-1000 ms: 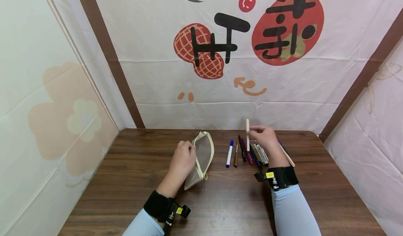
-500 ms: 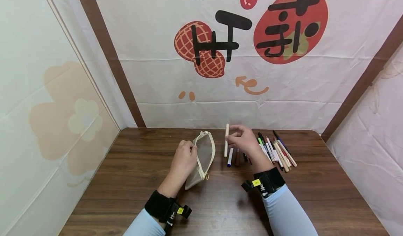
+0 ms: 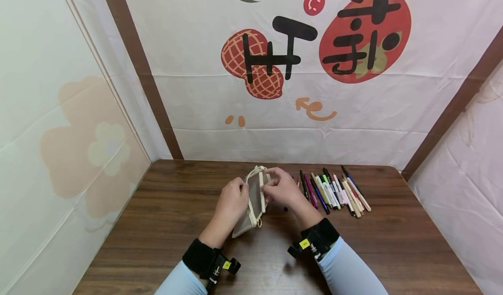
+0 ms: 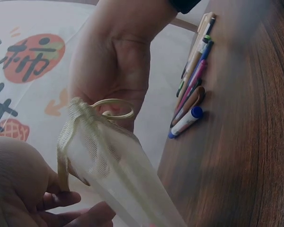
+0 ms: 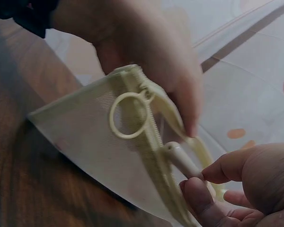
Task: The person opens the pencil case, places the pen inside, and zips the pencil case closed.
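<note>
Mid-tabletop (image 3: 165, 225), the left hand (image 3: 229, 201) pinches the mesh pouch's (image 3: 253, 196) open edge; the right hand (image 3: 280, 189) pinches a cream pen (image 3: 261, 190) at its mouth, pens (image 3: 334, 192) toward the right edge

The head view is bright and evenly lit, with soft shadows under the arms on the table (image 3: 157, 225) and lines bowed at the edges (a wide lens). Both wrist views are dimmer, and the near fingers (image 5: 199, 198) and pouch (image 4: 113, 165) are blurred.
</note>
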### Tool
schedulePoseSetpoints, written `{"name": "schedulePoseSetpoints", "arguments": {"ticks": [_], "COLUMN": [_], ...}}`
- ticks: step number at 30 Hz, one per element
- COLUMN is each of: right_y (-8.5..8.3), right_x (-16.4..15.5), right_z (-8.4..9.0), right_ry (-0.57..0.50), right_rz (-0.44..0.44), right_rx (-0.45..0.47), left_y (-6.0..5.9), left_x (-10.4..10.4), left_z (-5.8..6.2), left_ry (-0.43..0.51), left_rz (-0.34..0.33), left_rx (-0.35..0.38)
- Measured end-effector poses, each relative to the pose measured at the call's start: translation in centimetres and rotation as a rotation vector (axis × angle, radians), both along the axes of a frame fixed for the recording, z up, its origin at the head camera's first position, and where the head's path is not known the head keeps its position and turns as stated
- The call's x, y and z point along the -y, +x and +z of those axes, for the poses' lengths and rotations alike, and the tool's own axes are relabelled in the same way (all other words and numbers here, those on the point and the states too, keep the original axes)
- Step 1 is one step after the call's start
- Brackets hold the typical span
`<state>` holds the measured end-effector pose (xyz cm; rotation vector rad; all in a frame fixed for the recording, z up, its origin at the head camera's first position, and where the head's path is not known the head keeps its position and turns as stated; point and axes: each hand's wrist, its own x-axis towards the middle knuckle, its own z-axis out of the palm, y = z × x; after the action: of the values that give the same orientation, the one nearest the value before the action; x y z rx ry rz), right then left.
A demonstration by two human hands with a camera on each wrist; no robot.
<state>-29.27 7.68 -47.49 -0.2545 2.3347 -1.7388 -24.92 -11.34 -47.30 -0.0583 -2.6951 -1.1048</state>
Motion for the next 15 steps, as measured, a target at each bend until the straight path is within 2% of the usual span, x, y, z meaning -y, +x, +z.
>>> {"name": "schedulePoseSetpoints", "arguments": {"ticks": [9,15], "right_y": [-0.04,-0.11], "right_x": [0.43,0.37], "right_z": [-0.19,0.03], "right_ry": [-0.016,-0.1], "right_rz": [-0.028,0.031], "right_rx": [0.039,0.083], "left_y": [0.2,0.27], "left_x": [-0.47,-0.49], "left_z": [0.21,0.12], "left_ry": [0.007,0.007], "left_rz": [0.006,0.008], "left_rx": [0.008,0.008]}}
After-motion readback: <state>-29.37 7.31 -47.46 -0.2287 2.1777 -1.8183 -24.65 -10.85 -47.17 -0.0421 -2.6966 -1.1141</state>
